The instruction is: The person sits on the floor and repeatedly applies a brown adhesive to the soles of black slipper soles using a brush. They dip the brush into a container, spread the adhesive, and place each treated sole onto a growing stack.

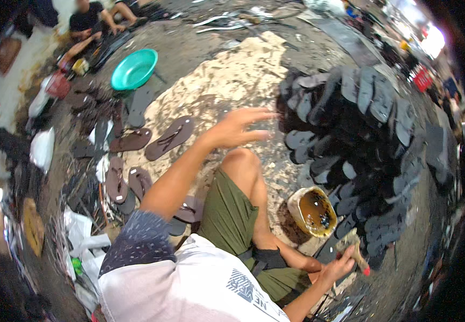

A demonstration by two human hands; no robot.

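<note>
My left hand (241,127) reaches out above the floor, fingers stretched and apart with nothing in them. It points toward a big heap of dark grey and black sandal soles (369,88) on the right. Low on the right, my right hand (339,268) is closed around a brush (357,254) with a red-tipped handle. A dark sole (327,250) lies beside that hand, partly hidden. Just beyond it stands a pale, stained tub (296,210) holding amber-brown liquid with dark specks. Left of my left hand lies a brown flip-flop (170,138).
More brown flip-flops (116,181) and dark scraps lie on the left. A green basin (134,70) sits farther back, near another person (90,24) seated at the upper left. A stained pale sheet (227,75) covers the middle floor. White plastic bags (79,228) lie by my left side.
</note>
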